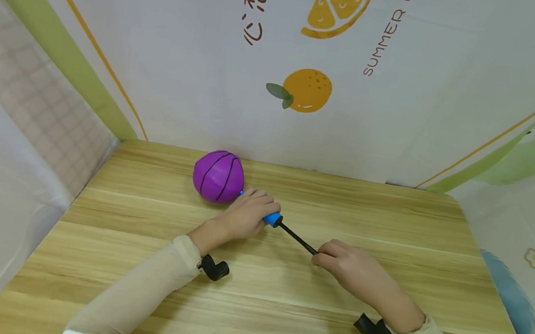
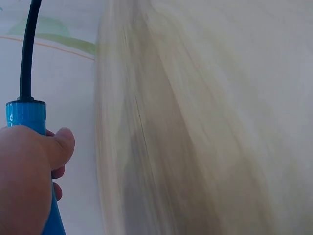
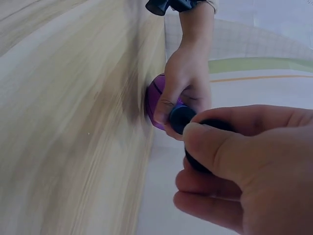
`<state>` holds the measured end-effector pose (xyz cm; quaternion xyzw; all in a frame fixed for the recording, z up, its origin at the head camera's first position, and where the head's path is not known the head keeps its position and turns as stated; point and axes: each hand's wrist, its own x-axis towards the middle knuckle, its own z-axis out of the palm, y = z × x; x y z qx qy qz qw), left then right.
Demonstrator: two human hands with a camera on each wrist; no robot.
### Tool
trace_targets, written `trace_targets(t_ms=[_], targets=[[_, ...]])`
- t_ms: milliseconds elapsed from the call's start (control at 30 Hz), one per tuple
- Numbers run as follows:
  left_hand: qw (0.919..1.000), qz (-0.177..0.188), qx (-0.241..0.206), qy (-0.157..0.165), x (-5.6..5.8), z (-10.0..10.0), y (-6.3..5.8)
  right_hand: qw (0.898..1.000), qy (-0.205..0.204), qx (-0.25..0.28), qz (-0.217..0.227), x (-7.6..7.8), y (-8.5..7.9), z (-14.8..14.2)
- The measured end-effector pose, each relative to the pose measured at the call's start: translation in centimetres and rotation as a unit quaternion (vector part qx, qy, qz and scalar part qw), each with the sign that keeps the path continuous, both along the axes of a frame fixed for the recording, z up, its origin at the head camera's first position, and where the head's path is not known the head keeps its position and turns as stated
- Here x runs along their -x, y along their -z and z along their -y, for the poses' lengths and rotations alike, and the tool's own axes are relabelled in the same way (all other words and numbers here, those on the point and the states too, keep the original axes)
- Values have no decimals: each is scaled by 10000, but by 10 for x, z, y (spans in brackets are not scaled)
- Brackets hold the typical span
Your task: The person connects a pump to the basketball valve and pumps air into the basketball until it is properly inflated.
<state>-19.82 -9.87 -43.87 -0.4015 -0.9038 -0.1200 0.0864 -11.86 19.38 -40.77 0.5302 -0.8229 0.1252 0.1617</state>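
Note:
A purple ball with black lines, slightly misshapen, rests toward the back of the table. Beside it my left hand grips the blue barrel of a hand pump. The barrel's far end reaches the ball's side, mostly covered by that hand. In the left wrist view, my fingers wrap around the blue barrel. Out of the barrel runs a black rod, pulled well out toward my right hand. My right thumb and fingers hold the pump's black handle, seen in the right wrist view.
The wood-grain table spreads under both arms. Behind it hangs a white curtain printed with oranges and lettering, and patterned cloth hangs along the right side. Each wrist carries a black camera mount.

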Motion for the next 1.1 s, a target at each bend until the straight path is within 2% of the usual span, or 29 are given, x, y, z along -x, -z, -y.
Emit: trace_targets(t_ms=[233, 433, 700, 833, 1000, 1100], targets=[[9999, -68, 97, -15, -2, -2, -1, 9997, 65, -186, 106, 13, 5, 14], [9998, -136, 148, -51, -1, -2, 1, 9989, 146, -385, 230, 27, 4, 33], [9998, -154, 147, -19, -1, -3, 4, 9983, 163, -529, 201, 43, 6, 55], [9999, -94, 106, 55, -1, -3, 4, 9985, 156, -503, 158, 47, 8, 60], [9997, -226, 83, 84, 0, -1, 2, 9992, 117, -372, 66, 48, 10, 62], [9999, -110, 77, 74, 1, 0, 1, 9995, 101, -312, 4, 46, 9, 61]])
